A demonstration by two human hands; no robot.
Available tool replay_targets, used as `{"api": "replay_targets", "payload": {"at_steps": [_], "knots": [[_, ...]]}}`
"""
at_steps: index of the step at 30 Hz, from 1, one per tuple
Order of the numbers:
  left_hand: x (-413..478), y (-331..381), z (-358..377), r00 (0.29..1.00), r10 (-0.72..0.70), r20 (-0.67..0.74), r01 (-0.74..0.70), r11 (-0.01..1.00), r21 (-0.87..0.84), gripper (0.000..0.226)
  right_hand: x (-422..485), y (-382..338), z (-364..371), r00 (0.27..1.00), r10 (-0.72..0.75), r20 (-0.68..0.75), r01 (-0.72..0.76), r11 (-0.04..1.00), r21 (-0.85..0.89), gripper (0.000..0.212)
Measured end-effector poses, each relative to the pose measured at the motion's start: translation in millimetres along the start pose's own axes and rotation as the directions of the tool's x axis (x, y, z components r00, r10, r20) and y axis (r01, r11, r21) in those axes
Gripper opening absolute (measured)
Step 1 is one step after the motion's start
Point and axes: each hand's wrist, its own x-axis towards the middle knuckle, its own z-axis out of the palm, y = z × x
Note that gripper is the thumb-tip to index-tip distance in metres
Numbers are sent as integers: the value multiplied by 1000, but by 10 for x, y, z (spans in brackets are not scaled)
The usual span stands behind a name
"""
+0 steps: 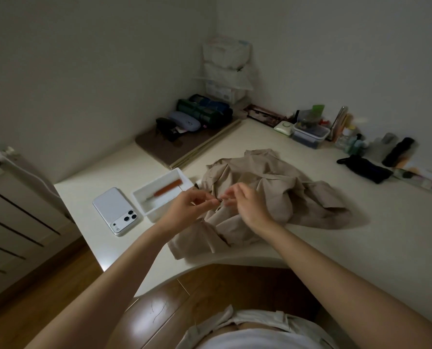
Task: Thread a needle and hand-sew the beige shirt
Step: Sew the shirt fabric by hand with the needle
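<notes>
Over the beige shirt [280, 190], left hand [192, 207] and right hand [249, 206] pinch a tiny item [220, 201] too small to identify; dim light could spoil threading.

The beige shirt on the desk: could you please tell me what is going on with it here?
A person at the white desk works over the crumpled beige shirt. The left grip pinches a small dark item just above the cloth, and the right grip brings its fingertips to the same spot. Whether the item is needle or thread is too small to tell. Beside the left grip sit a white tray holding a red-handled tool and a white phone.
</notes>
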Motion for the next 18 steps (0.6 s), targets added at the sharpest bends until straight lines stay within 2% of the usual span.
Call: {"api": "replay_targets", "payload": {"at_steps": [3, 5, 8, 10, 12, 16, 18], "knots": [[11, -77, 25, 1000, 2, -19, -1, 998, 61, 12, -55, -51, 181, 990, 49, 132, -35, 994, -105, 28], [12, -107, 35, 998, -13, -55, 16, 998, 60, 15, -50, -38, 260, 987, 60, 148, -36, 987, -158, 28], [-19, -142, 24, 998, -60, -8, 61, 997, 42, 17, -30, -35, 245, 990, 82, 112, -60, 981, -183, 27], [-57, -234, -3, 991, -114, 67, 104, 985, 138, 41, -9, -11, 198, 993, 88, 73, -72, 978, -194, 29], [-98, -358, -36, 983, -156, 96, 122, 949, 291, 51, 30, 23, 162, 996, 91, 20, -85, 973, -213, 30], [-130, -530, -100, 962, -257, 97, 196, 888, 415, 34, 104, 84, 97, 990, 110, -86, -127, 965, -229, 32], [-124, -559, -116, 958, -264, 108, 184, 860, 475, 29, 119, 102, 70, 989, 95, -111, -117, 970, -212, 32]]}}
